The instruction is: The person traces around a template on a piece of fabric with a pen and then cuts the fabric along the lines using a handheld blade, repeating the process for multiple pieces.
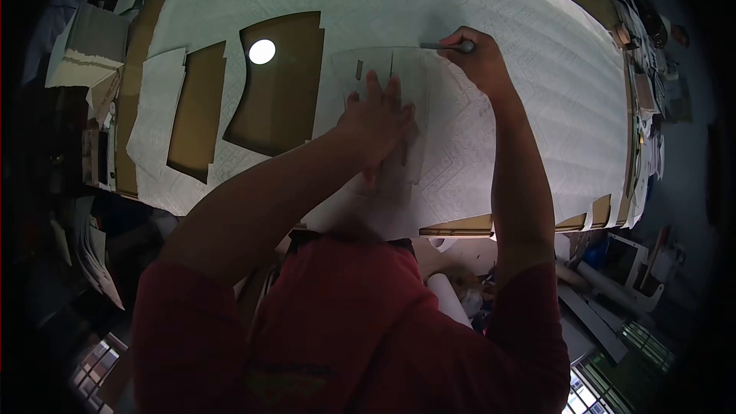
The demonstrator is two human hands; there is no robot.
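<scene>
"Where is the clear template (418, 107)?"
"It is laid on the white sheet (560, 115), near the tabletop's (284, 100) front edge, pressed by the left hand (376, 123), fingers apart."
"The right hand (477, 55)?"
"Its fingers are clamped on a grey tool (448, 46), held at the template's far right corner."

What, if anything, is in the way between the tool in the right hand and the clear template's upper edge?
Nothing visible: the right hand holds the slim tool with its tip by the template's upper right corner. The left hand rests lower down.
</scene>
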